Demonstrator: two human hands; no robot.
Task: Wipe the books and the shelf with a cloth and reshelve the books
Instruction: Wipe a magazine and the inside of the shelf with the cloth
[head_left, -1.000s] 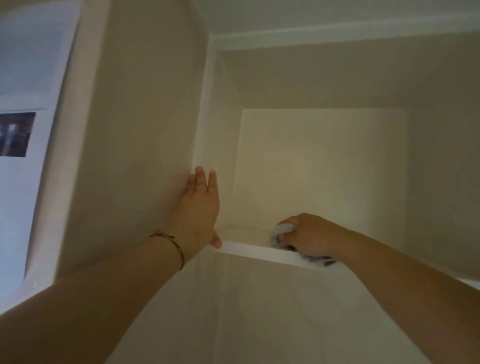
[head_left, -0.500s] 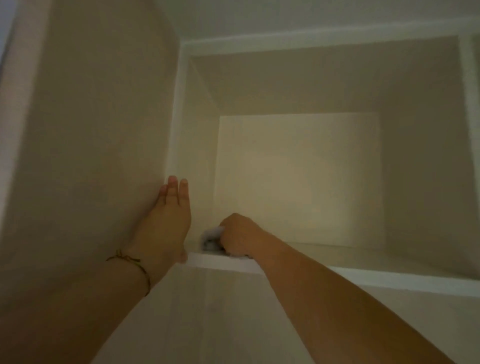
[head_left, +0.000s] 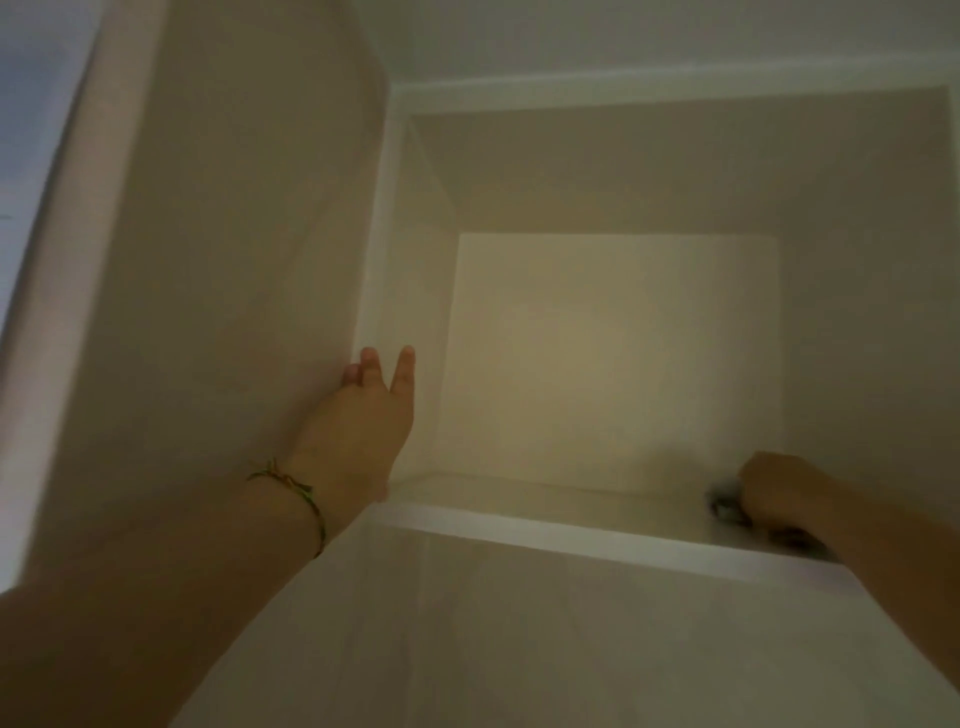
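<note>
I look up into a white shelf compartment with no books in it. Its shelf board (head_left: 545, 535) runs across the lower middle. My right hand (head_left: 779, 493) rests on the board at the far right, closed around a bunched grey cloth (head_left: 724, 501) that pokes out to the left of the fingers. My left hand (head_left: 358, 426) lies flat against the left side panel (head_left: 234, 312) of the unit, fingers spread, with a thin bracelet on the wrist. No books are in view.
The compartment's back panel (head_left: 613, 364) is pale and bare, with the top board (head_left: 675, 150) above it. A bright wall strip (head_left: 36, 156) shows at the far left. Below the board is another open compartment (head_left: 519, 649).
My right hand slid the cloth along the board, first to the left corner, then across to the far right. My left hand stayed on the side panel, its fingers now spread.
</note>
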